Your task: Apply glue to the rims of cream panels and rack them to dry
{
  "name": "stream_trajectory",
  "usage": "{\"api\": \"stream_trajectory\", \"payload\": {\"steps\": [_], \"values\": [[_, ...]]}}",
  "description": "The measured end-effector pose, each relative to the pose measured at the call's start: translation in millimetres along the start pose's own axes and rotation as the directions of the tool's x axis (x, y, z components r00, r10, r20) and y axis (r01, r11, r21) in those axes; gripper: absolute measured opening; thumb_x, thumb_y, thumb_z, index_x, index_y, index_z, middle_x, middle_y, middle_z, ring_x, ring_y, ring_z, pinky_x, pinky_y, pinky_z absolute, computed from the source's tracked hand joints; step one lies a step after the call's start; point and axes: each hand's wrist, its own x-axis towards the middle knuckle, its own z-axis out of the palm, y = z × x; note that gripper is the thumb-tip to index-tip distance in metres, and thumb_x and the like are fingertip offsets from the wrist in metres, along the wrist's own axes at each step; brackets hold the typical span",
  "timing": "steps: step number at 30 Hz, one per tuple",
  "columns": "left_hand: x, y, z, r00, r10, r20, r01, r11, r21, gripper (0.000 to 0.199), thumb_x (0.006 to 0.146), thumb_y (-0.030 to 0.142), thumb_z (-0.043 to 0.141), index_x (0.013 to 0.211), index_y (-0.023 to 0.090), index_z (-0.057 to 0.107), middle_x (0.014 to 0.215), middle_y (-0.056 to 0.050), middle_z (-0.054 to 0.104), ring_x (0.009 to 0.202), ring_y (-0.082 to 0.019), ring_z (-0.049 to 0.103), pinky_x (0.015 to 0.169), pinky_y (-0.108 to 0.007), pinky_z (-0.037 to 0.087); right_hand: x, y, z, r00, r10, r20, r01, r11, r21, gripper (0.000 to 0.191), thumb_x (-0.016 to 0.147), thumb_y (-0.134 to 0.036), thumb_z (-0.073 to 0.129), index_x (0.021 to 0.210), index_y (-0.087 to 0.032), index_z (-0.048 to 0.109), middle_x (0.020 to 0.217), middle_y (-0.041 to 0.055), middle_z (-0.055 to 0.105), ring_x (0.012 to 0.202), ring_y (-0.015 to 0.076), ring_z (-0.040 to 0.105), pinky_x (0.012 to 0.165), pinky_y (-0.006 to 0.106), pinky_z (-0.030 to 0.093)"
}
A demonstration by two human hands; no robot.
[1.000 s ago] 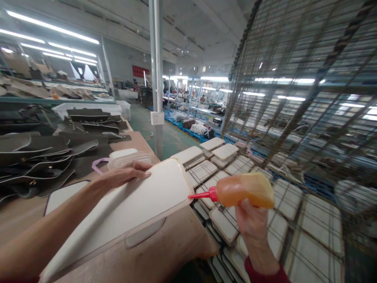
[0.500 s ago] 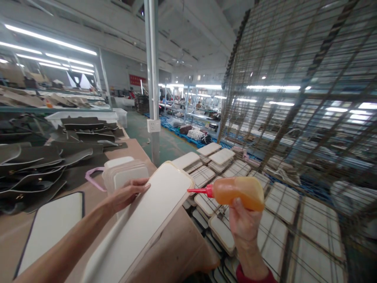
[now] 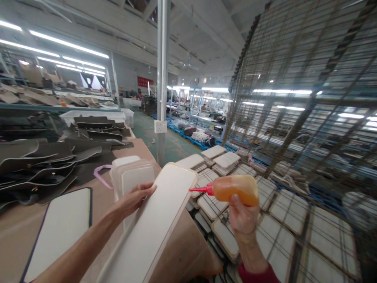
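Observation:
My left hand (image 3: pixel 138 196) pinches the left edge of a long white panel (image 3: pixel 167 208) with rounded corners, which tilts up from the table. Glossy yellowish glue lines the panel's top edge. My right hand (image 3: pixel 243 216) is wrapped round a squeeze bottle of amber glue (image 3: pixel 234 188), held on its side. The bottle's red nozzle (image 3: pixel 200 190) points left, its tip at the panel's right edge near the upper corner. Just behind my left hand stands a stack of white panels (image 3: pixel 137 177) with a pink strap (image 3: pixel 101 175) beside it.
Another white panel with a dark border (image 3: pixel 63 224) lies on the brown-covered table (image 3: pixel 144 147) at left. Dark grey folded pieces (image 3: pixel 44 165) are piled beyond it. On the right, wire racks (image 3: pixel 282 94) rise above rows of white panels (image 3: pixel 290 208). A metal post (image 3: pixel 163 78) stands ahead.
The view has swung slightly left, so the surroundings sit further right. The nozzle tip has slid a little down along the panel's right edge. Both hands keep their holds.

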Motion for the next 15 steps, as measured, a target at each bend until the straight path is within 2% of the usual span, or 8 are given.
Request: {"api": "stream_trajectory", "payload": {"steps": [7, 15], "values": [[-1.8, 0.5, 2.7, 0.999, -0.014, -0.045, 0.013, 1.000, -0.026, 0.044, 0.062, 0.040, 0.080, 0.098, 0.016, 0.072, 0.077, -0.007, 0.074, 0.065, -0.020, 0.067, 0.057, -0.024, 0.051, 1.2, 3.3, -0.2, 0.996, 0.046, 0.071, -0.044, 0.999, -0.021, 0.048, 0.059, -0.023, 0.080, 0.102, -0.023, 0.059, 0.084, -0.0009, 0.064, 0.074, 0.0146, 0.060, 0.074, 0.031, 0.052], [-2.0, 2.6, 6.8, 0.995, -0.033, -0.091, 0.029, 0.999, -0.042, 0.045, 0.060, 0.042, 0.081, 0.094, 0.015, 0.072, 0.075, -0.006, 0.073, 0.058, -0.015, 0.065, 0.048, -0.020, 0.046, -1.5, 3.6, 1.2, 0.989, 0.089, 0.122, -0.087, 0.996, -0.028, 0.052, 0.058, -0.024, 0.080, 0.105, -0.024, 0.059, 0.089, -0.0001, 0.066, 0.078, 0.0164, 0.061, 0.077, 0.033, 0.051]]}}
